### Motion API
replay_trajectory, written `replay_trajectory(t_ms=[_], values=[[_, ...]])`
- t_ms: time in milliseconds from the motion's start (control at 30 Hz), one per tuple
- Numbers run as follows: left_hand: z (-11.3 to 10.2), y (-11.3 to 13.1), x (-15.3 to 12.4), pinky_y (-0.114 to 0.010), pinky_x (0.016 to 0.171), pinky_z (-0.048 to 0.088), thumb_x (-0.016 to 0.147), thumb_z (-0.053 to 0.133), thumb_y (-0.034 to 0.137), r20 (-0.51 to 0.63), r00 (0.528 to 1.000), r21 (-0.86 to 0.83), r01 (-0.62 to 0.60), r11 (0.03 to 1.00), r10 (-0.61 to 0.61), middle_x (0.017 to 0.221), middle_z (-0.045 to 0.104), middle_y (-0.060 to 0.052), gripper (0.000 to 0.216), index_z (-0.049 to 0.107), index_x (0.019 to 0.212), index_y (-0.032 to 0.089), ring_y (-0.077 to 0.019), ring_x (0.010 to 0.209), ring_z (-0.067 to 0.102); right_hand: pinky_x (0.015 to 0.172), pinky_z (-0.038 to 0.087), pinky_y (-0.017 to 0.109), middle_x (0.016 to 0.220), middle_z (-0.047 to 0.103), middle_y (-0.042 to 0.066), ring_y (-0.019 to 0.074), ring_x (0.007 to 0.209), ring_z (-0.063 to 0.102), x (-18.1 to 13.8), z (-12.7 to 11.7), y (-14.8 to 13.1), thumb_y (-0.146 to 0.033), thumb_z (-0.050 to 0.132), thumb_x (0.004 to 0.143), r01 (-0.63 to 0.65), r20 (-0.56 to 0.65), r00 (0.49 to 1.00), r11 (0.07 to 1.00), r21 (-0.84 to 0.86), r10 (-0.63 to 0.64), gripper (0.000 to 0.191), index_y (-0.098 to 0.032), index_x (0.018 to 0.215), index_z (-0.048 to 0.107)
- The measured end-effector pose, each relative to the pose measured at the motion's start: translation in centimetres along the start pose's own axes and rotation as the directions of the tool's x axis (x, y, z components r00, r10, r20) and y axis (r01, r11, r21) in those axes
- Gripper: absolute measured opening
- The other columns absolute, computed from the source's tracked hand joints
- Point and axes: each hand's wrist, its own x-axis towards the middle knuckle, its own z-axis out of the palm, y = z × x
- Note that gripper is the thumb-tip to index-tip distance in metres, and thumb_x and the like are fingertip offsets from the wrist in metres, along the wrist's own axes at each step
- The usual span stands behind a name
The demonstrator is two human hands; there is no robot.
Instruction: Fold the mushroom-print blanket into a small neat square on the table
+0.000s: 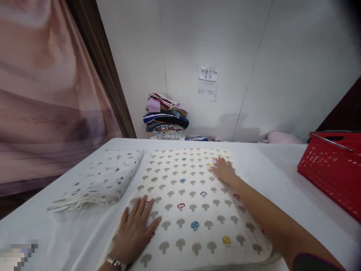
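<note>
A cream cloth printed with mushrooms (186, 195) lies folded in layers on the white table, its surface mostly smooth. My left hand (134, 229) rests on its near left part, fingers spread, with a metal band at the wrist. Toward the far right edge of the same cloth, my right hand (225, 172) lies palm down with its fingers stretched out. Neither hand grips anything. To the left sits a folded white cloth with small grey leaf prints (101, 177), apart from both hands.
A red plastic basket (332, 165) with a metal handle stands at the table's right. Beyond the far edge, a stack of folded fabrics (166, 118) rises against the wall. Pink curtains (53, 101) hang on the left. Two paper notes (208, 74) are stuck to the wall.
</note>
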Motion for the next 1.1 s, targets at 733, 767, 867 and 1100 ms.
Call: replay_trajectory(t_ms=[733, 767, 867, 1100], values=[[1.0, -0.5, -0.5, -0.052, 0.106, 0.026, 0.084, 0.035, 0.059, -0.049, 0.999, 0.05, -0.021, 0.999, 0.023, 0.147, 0.028, -0.004, 0.062, 0.034, 0.139, 0.029, -0.0287, 0.134, 0.028, 0.109, 0.005, 0.046, 0.152, 0.011, 0.009, 0.0245, 0.139, 0.005, 9.9, -0.4, -4.0, -0.054, 0.018, 0.089, -0.037, 0.042, 0.998, 0.999, -0.018, 0.038, 0.066, -0.016, 0.142, 0.027], [1.1, -0.5, -0.5, -0.053, 0.105, 0.026, 0.084, 0.035, 0.059, -0.057, 0.998, 0.048, -0.021, 0.999, 0.024, 0.147, 0.029, -0.004, 0.063, 0.033, 0.139, 0.029, -0.029, 0.134, 0.028, 0.108, 0.006, 0.05, 0.151, 0.013, 0.012, 0.0275, 0.138, 0.007, 9.3, -0.5, -1.9, -0.053, 0.019, 0.09, -0.094, 0.036, 0.995, 0.995, -0.03, 0.095, 0.066, -0.012, 0.141, 0.029], [1.2, -0.6, -0.5, -0.053, 0.105, 0.026, 0.084, 0.035, 0.058, -0.062, 0.998, 0.054, -0.024, 0.998, 0.028, 0.147, 0.028, -0.004, 0.063, 0.033, 0.139, 0.029, -0.0289, 0.135, 0.026, 0.107, 0.01, 0.053, 0.15, 0.018, 0.012, 0.0284, 0.137, 0.013, 8.2, -0.4, 2.9, -0.054, 0.022, 0.088, -0.232, 0.045, 0.971, 0.972, -0.04, 0.233, 0.066, -0.015, 0.14, 0.031], [0.7, -0.5, -0.5, -0.053, 0.106, 0.025, 0.083, 0.037, 0.057, -0.057, 0.997, 0.045, -0.042, 0.998, 0.045, 0.147, 0.029, -0.004, 0.061, 0.037, 0.137, 0.029, -0.0283, 0.135, 0.026, 0.107, 0.013, 0.053, 0.15, 0.019, 0.01, 0.0275, 0.137, 0.015, 7.7, -0.3, 4.1, -0.056, 0.02, 0.087, -0.241, 0.031, 0.97, 0.969, -0.045, 0.243, 0.066, -0.017, 0.139, 0.033]])
